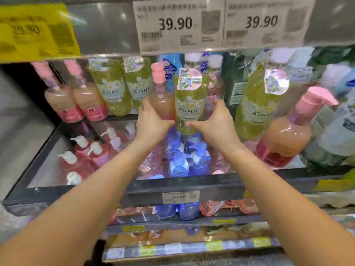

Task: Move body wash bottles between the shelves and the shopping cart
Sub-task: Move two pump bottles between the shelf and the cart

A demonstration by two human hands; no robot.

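Our left fingers (146, 104) curl round a pink body wash bottle (160, 96), and our right fingers (215, 105) wrap the green Kirstie refill pouch (189, 104) bundled just beside it; the left hand (151, 121) and right hand (213, 125) lift the pair together in front of the shelf (182, 181). Relative to that pair, more pink bottles (76, 100) stand left, another pink pump bottle (288, 131) right, blue pump bottles (184, 156) below, and 39.90 price tags (178, 24) above.
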